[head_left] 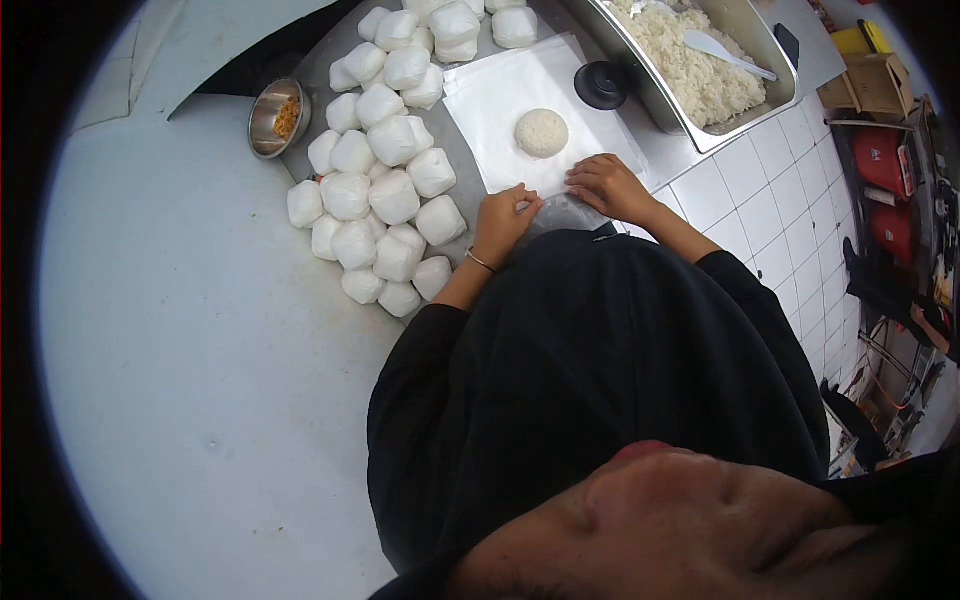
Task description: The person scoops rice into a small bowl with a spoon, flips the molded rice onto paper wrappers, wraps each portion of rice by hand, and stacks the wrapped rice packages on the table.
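A round, flattened cake of rice (541,134) lies on a stack of white wrapping sheets (483,100) in front of me. My left hand (508,218) is closed, thumb and fingers pinching the near edge of the top sheet. Slightly to its right, my right hand (608,188) has its bent fingers on the same near edge, closed on the sheet. Behind the rice cake, on the sheets' far right part, sits a round black mould or press (601,86). Clear plastic (570,212) shows below the hands.
Many white wrapped bundles (394,197) are piled left of the sheets. A metal bowl (268,118) with orange filling stands beyond them. At the far right, a deep steel tray (690,133) holds loose rice (700,75) and a white paddle (725,52). Other people are partly visible at right.
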Available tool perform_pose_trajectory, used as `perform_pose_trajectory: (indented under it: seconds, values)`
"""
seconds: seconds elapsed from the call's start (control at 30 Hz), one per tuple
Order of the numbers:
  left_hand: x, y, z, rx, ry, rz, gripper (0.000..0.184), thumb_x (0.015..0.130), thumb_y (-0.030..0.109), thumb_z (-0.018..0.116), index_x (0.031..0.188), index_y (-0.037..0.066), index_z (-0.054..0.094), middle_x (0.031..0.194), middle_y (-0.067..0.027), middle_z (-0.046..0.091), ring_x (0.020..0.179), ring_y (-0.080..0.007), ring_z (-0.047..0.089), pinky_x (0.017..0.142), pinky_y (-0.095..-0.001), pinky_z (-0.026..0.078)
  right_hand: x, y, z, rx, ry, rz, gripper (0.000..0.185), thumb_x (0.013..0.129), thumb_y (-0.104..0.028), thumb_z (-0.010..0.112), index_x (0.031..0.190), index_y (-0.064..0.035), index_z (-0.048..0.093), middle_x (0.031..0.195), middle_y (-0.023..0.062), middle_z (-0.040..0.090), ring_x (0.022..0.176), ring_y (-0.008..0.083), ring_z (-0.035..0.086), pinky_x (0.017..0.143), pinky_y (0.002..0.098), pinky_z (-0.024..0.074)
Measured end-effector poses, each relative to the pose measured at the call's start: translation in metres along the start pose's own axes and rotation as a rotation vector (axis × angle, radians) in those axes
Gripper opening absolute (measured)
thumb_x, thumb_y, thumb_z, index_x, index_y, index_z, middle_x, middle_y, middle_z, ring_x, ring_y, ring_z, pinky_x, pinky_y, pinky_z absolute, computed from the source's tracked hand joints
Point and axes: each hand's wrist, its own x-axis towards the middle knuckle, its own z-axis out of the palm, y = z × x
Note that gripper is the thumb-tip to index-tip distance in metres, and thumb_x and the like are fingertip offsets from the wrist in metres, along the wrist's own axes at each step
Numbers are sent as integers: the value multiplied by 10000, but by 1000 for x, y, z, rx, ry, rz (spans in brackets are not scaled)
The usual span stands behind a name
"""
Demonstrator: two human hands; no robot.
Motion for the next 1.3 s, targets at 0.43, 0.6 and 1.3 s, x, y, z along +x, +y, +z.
perform_pose_trajectory:
  seconds: [0.43,0.6,1.3]
  values:
    - [23,9,-21,-137,-83,-211,222,800,223,803,811,6,757,712,-114,732,582,-151,663,574,-288,496,23,-15,-13,-12,-20,63,172,882,-233,716,964,-82,722,983,79,702,1009,281,644,912,407,468]
    - [31,9,-25,-122,-23,-93,244,820,268,790,904,42,750,823,-122,746,630,-221,689,614,-330,517,37,-18,-21,-116,-167,120,252,851,-238,728,1050,-92,680,1003,73,700,1011,266,641,928,403,453]
    - [-33,-25,-27,27,168,172,177,816,70,785,980,67,717,1111,-95,739,1049,-247,707,930,-364,536,-37,15,-31,290,73,242,308,775,1,747,1063,-106,779,1146,47,739,1209,262,623,1019,366,493]
